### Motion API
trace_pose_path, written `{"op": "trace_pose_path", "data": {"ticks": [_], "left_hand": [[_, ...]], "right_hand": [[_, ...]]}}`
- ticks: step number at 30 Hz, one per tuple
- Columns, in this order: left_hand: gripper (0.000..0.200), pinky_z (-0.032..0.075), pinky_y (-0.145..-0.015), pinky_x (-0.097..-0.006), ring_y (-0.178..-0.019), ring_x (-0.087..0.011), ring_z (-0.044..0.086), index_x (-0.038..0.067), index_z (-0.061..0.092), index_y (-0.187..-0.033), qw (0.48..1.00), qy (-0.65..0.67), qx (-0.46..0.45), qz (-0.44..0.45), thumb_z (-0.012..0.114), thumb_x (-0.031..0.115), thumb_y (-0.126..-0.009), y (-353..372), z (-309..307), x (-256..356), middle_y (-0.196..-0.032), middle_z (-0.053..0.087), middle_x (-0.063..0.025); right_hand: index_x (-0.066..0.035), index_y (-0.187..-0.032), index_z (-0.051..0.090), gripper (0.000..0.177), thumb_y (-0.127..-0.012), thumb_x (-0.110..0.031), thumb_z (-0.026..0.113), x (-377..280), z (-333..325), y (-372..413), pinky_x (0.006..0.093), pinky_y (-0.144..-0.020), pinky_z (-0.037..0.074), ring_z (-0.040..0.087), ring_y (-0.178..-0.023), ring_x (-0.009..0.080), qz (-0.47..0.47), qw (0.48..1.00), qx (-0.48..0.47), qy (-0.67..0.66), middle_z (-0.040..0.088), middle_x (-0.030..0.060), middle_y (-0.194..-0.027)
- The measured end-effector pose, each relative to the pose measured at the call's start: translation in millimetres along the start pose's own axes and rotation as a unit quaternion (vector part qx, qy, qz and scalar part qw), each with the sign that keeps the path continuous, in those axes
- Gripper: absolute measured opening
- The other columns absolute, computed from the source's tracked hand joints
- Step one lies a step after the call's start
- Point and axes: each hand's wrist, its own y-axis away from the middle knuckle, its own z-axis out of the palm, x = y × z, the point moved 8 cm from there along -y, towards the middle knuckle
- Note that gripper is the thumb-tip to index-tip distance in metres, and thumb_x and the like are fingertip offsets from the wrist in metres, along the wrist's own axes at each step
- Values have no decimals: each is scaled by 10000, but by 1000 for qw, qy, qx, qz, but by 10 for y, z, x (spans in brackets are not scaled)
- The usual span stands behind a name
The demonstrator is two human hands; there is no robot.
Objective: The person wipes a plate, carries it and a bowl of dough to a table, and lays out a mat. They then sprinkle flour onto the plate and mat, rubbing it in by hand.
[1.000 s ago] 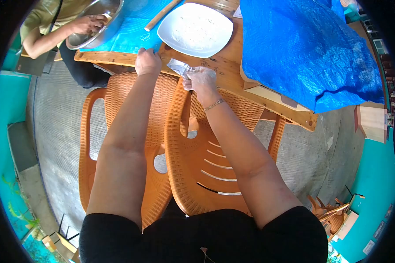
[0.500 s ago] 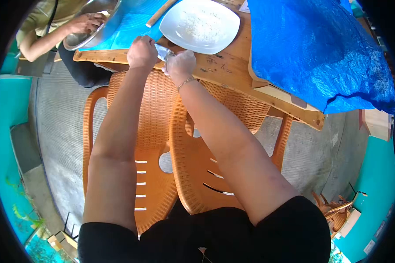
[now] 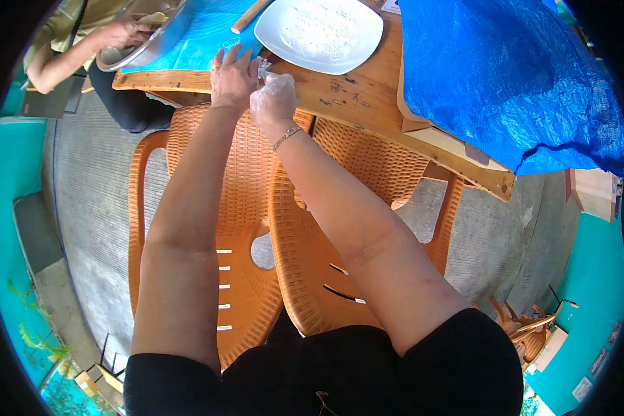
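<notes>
My left hand [image 3: 233, 82], with a ring on one finger, has its fingers stretched out and spread at the near edge of the blue mat [image 3: 208, 41]. Right beside it, my right hand [image 3: 273, 100] is closed and dusted with white powder. A small, crumpled, clear-and-white plastic packet [image 3: 263, 68] sticks out past its fingers, close to my left thumb. Just beyond my hands stands a white square dish [image 3: 353, 59] holding white powder [image 3: 319, 29]. A wooden rolling pin [image 3: 251, 15] lies on the mat to the left of the dish.
At the upper left a person's hand [image 3: 128, 33] reaches into a metal bowl [image 3: 161, 43]. A blue plastic sheet [image 3: 506, 83] covers a box at the right of the wooden table [image 3: 353, 97]. Two orange woven chairs [image 3: 246, 187] stand between me and the table.
My left hand has opened, its fingers spreading out toward the mat. My right hand has shifted slightly left. The other person's hand has moved a little in the bowl.
</notes>
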Motion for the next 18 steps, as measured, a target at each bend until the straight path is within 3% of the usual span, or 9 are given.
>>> {"op": "trace_pose_path", "data": {"ticks": [2,4,5,6,9,14,16,17,18], "left_hand": [[441,217,-1049,-453,-1268,-391,263,105,508,-1218,994,-21,-106,-10,343,387,-922,21,246,-64,-1300,436,-134],[474,195,-1060,-446,-1284,-388,229,88,500,-1224,992,4,-128,-8,281,395,-935,38,240,-56,-1332,395,-137],[512,174,-1071,-439,-1301,-385,194,72,491,-1230,988,28,-150,-5,219,402,-948,62,259,-47,-1363,354,-139],[512,174,-1071,-439,-1301,-385,194,72,491,-1230,988,28,-150,-5,219,402,-948,80,257,-29,-1363,354,-139],[508,191,-1068,-420,-1288,-379,232,68,494,-1224,983,115,-142,-3,226,399,-948,88,249,30,-1360,357,-138],[515,193,-1070,-412,-1278,-368,264,35,420,-1273,984,157,-81,-12,234,387,-946,142,105,79,-1359,355,-151],[506,194,-1067,-417,-1276,-365,270,34,411,-1278,992,88,-94,13,241,377,-946,196,212,72,-1359,352,-155],[498,196,-1065,-422,-1273,-363,277,33,403,-1282,993,19,-107,38,249,366,-946,224,257,99,-1360,350,-159],[498,196,-1065,-422,-1273,-363,277,33,403,-1282,993,19,-106,37,249,366,-946,245,274,93,-1360,350,-159]], "right_hand": [[-27,-818,636,119,-746,-90,565,135,184,-115,356,-595,460,577,-702,302,-9,997,-50,-58,548,151,-773],[-40,-858,646,141,-777,-106,550,135,260,-157,343,-545,458,579,-641,272,-18,988,-101,-115,553,115,-695],[-68,-868,636,128,-810,-115,531,221,334,-114,302,-455,379,496,-525,197,153,919,-169,-322,512,63,-619],[-97,-878,626,123,-843,-124,512,197,422,15,261,-366,300,413,-409,123,311,775,-223,-503,470,11,-543],[-128,-890,613,137,-880,-149,477,176,387,34,207,-356,226,376,-428,61,351,713,-286,-535,456,-29,-571],[-53,-1031,584,200,-853,-79,498,353,366,4,232,-348,309,416,-426,89,327,783,-262,-459,488,-19,-596],[10,-1034,586,225,-826,-17,506,488,383,-139,240,-414,420,490,-467,114,48,943,-200,-261,580,23,-687],[10,-1034,586,225,-826,-17,506,558,376,-82,240,-414,420,490,-467,114,47,943,-202,-260,580,23,-687],[17,-980,608,240,-770,-2,494,458,192,-30,269,-518,451,553,-559,199,-104,973,-127,-164,601,125,-732]]}}
